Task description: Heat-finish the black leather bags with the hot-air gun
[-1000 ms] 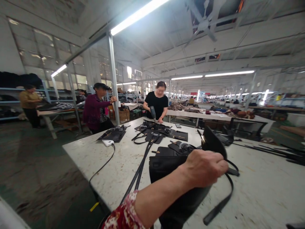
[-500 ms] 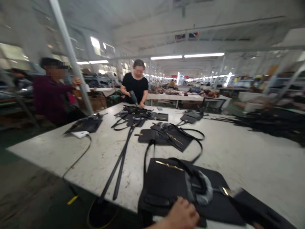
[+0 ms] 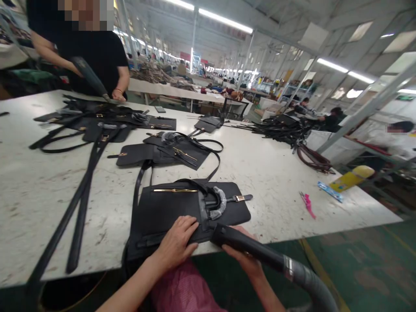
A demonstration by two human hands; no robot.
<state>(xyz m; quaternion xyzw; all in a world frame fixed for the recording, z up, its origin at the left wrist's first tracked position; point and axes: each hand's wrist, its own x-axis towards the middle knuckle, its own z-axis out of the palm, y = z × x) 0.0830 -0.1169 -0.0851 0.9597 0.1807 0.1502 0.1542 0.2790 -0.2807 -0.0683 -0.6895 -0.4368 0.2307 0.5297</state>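
Observation:
A black leather backpack lies at the table's front edge, with a gold zip, a buckled flap to the right and a carry handle wrapped in clear plastic. My left hand rests flat on its near side, fingers stretched and holding nothing. Just right of it, my right hand is closed around a black tube-shaped tool with a silver band and a curved, hose-like end. The tool's blunt end is close beside the backpack; whether they touch, I cannot tell. Most of the right fingers are hidden beneath the tool.
More black bags and long straps lie further back and left. Across the table a co-worker points a heat gun at a bag. Rightward are a strap pile, pink-handled snips and a yellow can.
My view has swung right and downward. My left hand still lies on the backpack's near side. My right hand and the black tool now show clearly at the backpack's right.

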